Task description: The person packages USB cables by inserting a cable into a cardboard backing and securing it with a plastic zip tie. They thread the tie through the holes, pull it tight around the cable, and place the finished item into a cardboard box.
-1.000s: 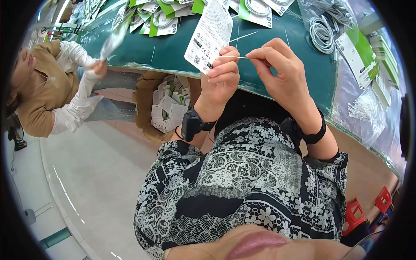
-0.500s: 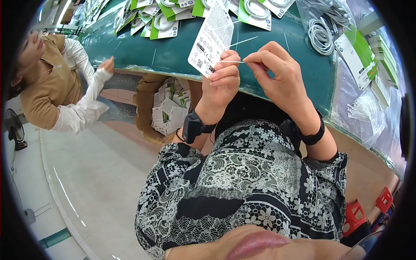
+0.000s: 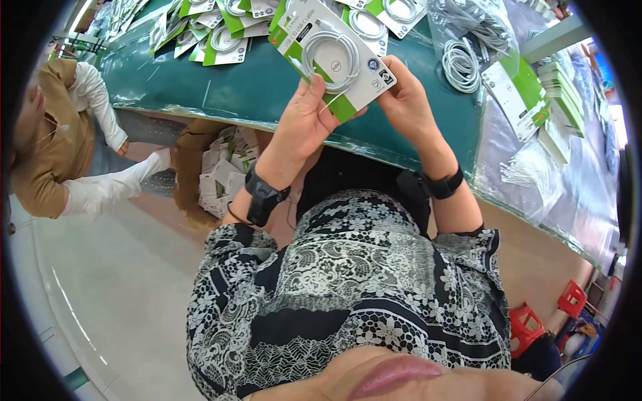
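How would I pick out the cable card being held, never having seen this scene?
Find the green table across the top. Above its near edge, the left hand and right hand hold a white-and-green cable card. Unlike similar cards heaped behind, this one is held up.

both hands (image 3: 408, 105) grip a white-and-green card (image 3: 369, 79) bearing a coiled white cable (image 3: 355, 62) over a green table (image 3: 251, 90).

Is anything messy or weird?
Yes: the brown cardboard box at left has a ragged rim, and white and green cards lie jumbled inside. The rectangular green and white card with coiled white cable between left hand and right hand looks undamaged.
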Demonstrator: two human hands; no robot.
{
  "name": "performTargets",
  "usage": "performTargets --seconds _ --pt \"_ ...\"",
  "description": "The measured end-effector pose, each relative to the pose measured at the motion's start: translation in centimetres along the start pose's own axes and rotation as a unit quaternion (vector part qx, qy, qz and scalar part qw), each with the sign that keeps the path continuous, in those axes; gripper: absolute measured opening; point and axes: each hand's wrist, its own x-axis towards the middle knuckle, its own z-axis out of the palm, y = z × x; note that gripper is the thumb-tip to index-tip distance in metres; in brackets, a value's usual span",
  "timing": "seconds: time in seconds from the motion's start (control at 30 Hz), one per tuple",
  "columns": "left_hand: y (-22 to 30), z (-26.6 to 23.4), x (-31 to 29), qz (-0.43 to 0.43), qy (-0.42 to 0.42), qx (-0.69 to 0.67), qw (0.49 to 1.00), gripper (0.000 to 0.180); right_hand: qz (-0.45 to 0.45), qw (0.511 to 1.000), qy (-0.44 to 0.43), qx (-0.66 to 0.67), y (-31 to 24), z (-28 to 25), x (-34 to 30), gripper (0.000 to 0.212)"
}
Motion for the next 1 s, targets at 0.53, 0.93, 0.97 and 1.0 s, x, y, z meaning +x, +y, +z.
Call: performTargets --seconds 0.53,0.93,0.97,1.0 --pt "-0.8 -0.6 1.6 0.163 0.062 0.259 0.95 0.04 -0.312 0.855 0.063 -0.409 -0.8 -2.1 -0.2 0.031" --pt "-1.3 0.8 0.3 0.084 -0.021 0.179 0.98 0.039 -0.338 0.864 -0.009 -0.372 -2.6 -0.8 0.6 0.025" --pt "-1.3 0.6 0.2 0.072 -0.041 0.155 0.984 0.039 -0.336 0.867 -0.017 -0.367 -2.7 -1.0 0.5 0.026" --pt "-1.2 0.5 0.1 0.071 -0.042 0.154 0.985 0.039 -0.334 0.87 -0.024 -0.361 -2.7 -1.1 0.4 0.027"
